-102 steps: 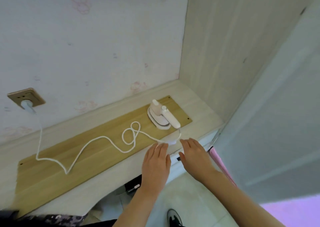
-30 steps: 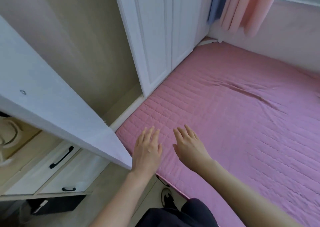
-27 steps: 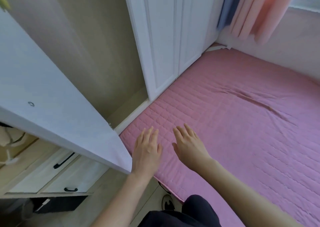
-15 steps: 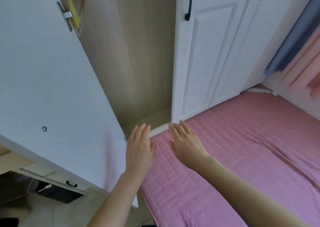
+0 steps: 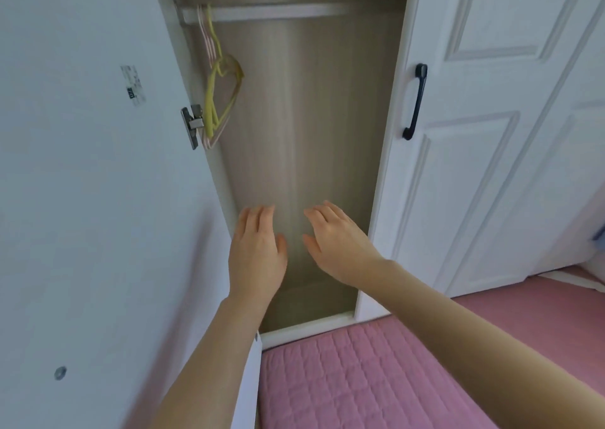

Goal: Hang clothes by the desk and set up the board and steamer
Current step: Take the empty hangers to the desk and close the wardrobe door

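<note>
Hangers [image 5: 223,65] on rail [image 5: 278,12], top-left inside open wardrobe [image 5: 311,134].
L hand [image 5: 257,258] & R hand [image 5: 337,245] up side by side before wardrobe interior, well below hangers; each grip spread, holding nothing. Door [image 5: 82,199] at left, pink bed [image 5: 360,379] below.

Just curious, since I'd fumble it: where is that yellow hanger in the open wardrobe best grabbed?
Probably at its neck below the hook, coming from the right: the yellow hanger hangs edge-on by the left wall among pink hangers, so lift it off the rail.
</note>
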